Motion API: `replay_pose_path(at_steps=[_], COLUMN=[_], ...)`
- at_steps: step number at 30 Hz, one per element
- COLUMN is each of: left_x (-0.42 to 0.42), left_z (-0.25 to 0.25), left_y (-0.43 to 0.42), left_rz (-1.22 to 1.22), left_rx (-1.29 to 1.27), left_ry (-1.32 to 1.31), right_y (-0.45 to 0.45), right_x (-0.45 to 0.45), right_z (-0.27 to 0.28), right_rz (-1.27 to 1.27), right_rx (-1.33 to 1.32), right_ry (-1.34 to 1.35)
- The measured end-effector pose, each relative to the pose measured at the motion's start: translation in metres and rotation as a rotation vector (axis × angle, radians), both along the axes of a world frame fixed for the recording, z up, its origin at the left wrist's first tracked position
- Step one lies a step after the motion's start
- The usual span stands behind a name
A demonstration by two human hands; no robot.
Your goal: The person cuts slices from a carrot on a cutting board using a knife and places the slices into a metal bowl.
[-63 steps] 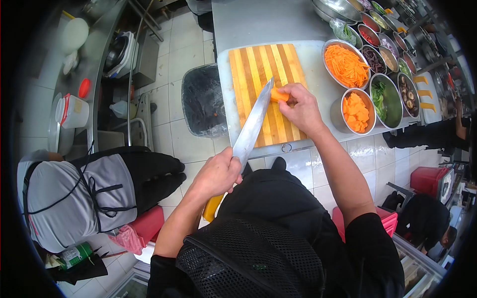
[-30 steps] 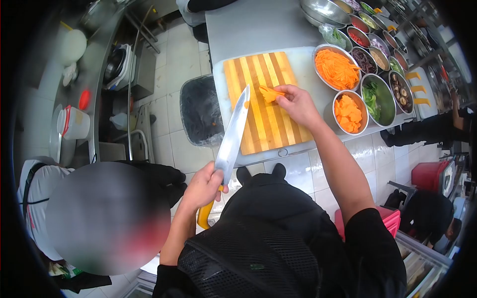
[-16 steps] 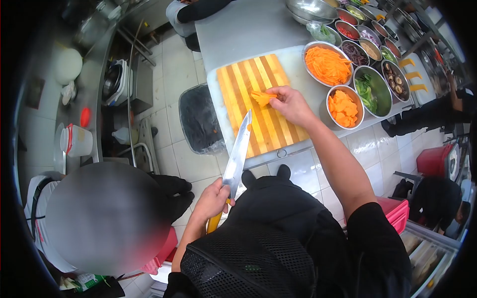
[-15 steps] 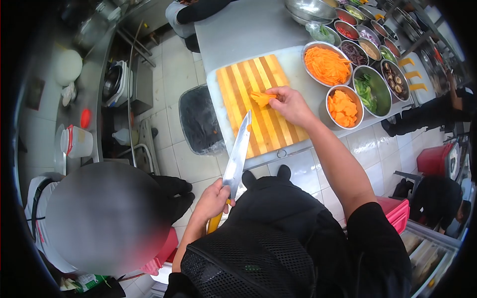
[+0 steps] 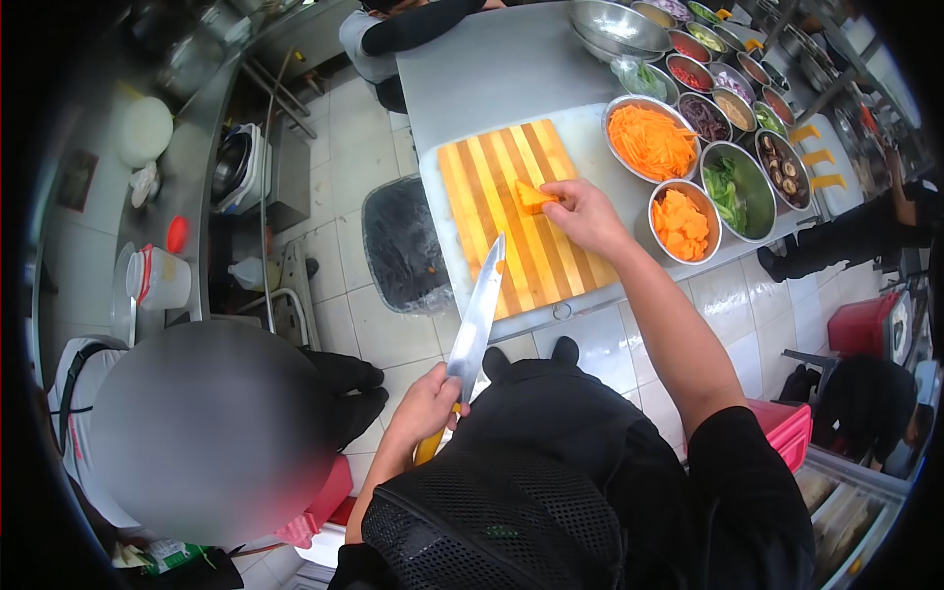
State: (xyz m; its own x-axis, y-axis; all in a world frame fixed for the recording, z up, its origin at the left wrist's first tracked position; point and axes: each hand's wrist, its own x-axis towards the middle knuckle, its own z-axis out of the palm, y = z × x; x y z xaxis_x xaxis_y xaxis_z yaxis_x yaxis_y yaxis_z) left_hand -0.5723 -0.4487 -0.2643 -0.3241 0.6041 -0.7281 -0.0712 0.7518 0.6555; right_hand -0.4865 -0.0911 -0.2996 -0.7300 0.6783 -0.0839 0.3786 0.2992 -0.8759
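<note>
My left hand point(image 5: 429, 403) is wrapped round the yellow handle of a large knife point(image 5: 476, 320). The blade points up to the lower left part of a striped wooden cutting board point(image 5: 472, 177), with a small orange bit near its tip. Over the board, my right hand point(image 5: 582, 214) pinches a piece of carrot point(image 5: 531, 199) between thumb and fingers. The blade and the carrot are apart. Right of the board stand a bowl of shredded carrot point(image 5: 651, 141) and a smaller one of carrot slices point(image 5: 680, 226).
A bowl with green leaves point(image 5: 726, 190) and a bowl of mushrooms point(image 5: 783, 169) stand farther right, below several small bowls. A lined bin point(image 5: 401, 246) is left of the table. One person point(image 5: 369, 49) leans at the table's far end; another point(image 5: 88, 423) is at the left.
The carrot piece has left the place above the blade tip and turned in my right hand. The knife has drawn back toward me. The camera view has shifted, and the person at the far end leans in more.
</note>
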Motion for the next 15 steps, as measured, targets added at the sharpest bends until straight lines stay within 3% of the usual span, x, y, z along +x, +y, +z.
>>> replay_pose_path(at_steps=[2,5,8,15], left_x=[0.001,0.003,0.004,0.004], left_z=[0.000,-0.002,0.009,0.016], left_y=[-0.002,-0.006,0.000,0.022], left_rz=[0.011,0.044,0.054,-0.016], left_rx=[0.007,0.043,0.072,0.126], left_ry=[0.020,0.037,0.049,0.012], right_y=[0.001,-0.008,-0.034,-0.089], right_x=[0.005,0.022,0.037,0.030], right_z=[-0.014,-0.006,0.006,0.026], right_rz=[-0.052,-0.161,-0.219,-0.037], right_rx=[0.008,0.000,-0.256,-0.623], right_ry=[0.101,0.016,0.095,0.294])
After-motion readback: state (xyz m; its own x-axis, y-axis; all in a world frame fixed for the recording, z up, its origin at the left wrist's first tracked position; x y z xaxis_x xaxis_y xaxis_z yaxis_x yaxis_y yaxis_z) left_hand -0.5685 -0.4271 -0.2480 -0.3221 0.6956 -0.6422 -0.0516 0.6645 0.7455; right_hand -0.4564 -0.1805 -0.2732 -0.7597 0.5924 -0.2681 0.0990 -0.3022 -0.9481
